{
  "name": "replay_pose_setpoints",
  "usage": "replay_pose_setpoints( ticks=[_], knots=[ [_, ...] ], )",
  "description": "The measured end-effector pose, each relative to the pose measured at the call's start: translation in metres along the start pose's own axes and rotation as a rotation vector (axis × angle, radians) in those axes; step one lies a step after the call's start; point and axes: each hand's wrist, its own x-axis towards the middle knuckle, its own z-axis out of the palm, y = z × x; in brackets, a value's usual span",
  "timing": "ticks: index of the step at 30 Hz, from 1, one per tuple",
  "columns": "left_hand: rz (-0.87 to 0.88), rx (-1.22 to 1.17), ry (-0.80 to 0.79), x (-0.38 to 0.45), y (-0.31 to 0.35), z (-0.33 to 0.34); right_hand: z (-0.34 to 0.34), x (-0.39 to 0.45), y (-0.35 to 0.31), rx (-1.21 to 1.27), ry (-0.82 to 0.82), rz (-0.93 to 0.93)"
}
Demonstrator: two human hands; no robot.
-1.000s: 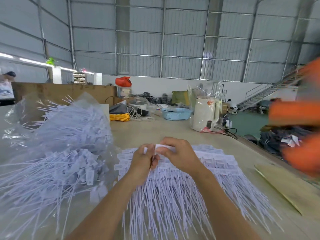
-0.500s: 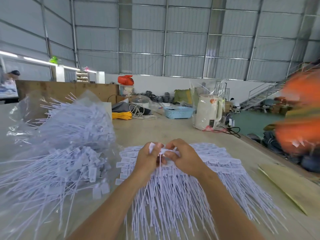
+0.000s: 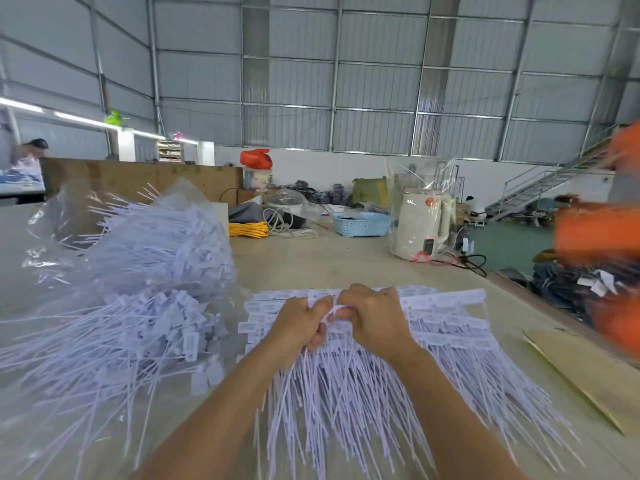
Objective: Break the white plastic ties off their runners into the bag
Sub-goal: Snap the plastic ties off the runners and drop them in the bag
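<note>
Over the ties (image 3: 346,393), both fists have dropped lower, gripping them.

This is a factory or warehouse hall used for hand assembly work. The far wall (image 3: 346,81) and roof are corrugated metal sheet on a steel frame, and a metal staircase (image 3: 540,188) climbs at the far right. A long worktable (image 3: 311,261) runs away from the viewer, cluttered at its far end with a blue plastic basket (image 3: 362,224), a coil of yellow cord (image 3: 247,230) and a bagged white appliance (image 3: 420,226) (apparently a kettle). Another worker (image 3: 31,148) stands at far left.
</note>
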Motion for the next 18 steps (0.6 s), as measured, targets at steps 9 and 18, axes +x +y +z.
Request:
replay_pose_setpoints(
  ticks=[9, 18],
  knots=[
    [-0.235, -0.399, -0.448, -0.009, 0.047, -0.029, 0.005, -0.006, 0.022, 0.107, 0.007, 0.193],
    [0.089, 0.158, 0.346, -0.003, 0.072, -0.119, 0.007, -0.003, 0.016, 0.169, -0.006, 0.219]
  ],
)
